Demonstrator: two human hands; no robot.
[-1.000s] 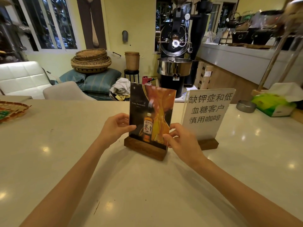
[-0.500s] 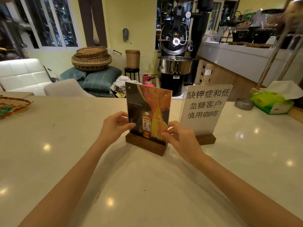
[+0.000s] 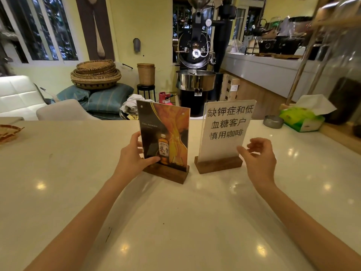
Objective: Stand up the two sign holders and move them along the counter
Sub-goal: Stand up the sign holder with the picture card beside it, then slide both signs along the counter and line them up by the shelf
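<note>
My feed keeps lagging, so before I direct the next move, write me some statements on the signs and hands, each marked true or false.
1. Both sign holders stand upright on wooden bases. True: the clear acrylic whisky-advert sign holder and the white text sign holder are both up.
2. The left hand has a grip on the advert holder. True: thumb on its front, fingers behind its edge.
3. The right hand clamps the white holder. False: it is open beside it, with no grip.
4. The two wooden bases touch. False: a gap of pale counter shows between them.
5. The green tissue pack sits between the holders. False: it lies far right.
</note>
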